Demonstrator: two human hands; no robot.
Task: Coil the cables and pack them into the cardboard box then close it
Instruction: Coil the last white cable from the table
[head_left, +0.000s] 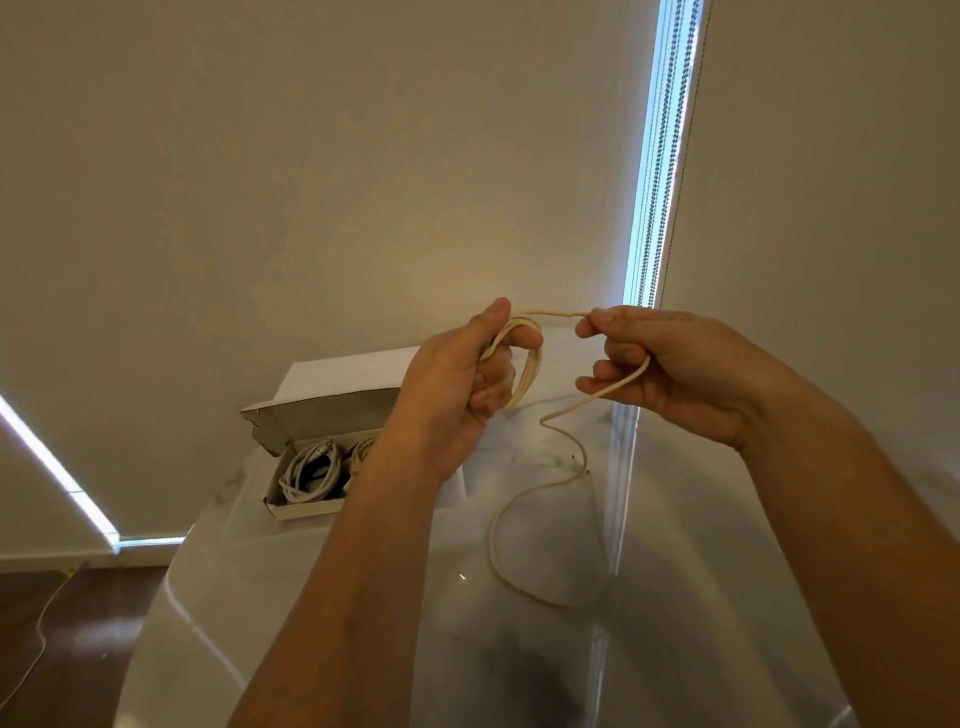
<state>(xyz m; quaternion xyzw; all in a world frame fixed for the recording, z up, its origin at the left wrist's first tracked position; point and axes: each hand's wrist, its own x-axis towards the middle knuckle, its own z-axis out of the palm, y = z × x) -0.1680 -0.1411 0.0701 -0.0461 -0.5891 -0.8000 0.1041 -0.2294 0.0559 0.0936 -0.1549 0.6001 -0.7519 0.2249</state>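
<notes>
Gripping the coiled cable (527, 364), left hand (457, 374) faces right hand (670, 364) pinching its loose strand.

table (311, 597): glossy white marble top, filling lower frame
box (278, 506): open, left of centre, resting on table
cable (496, 551): cream loose end looping on table, centre

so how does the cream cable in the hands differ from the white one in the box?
The cream cable is only partly coiled, with a loose tail on the table; the white cable is fully coiled. The cream one is held up by the left hand and right hand; the white one lies in the open cardboard box. Both are thin.
</notes>
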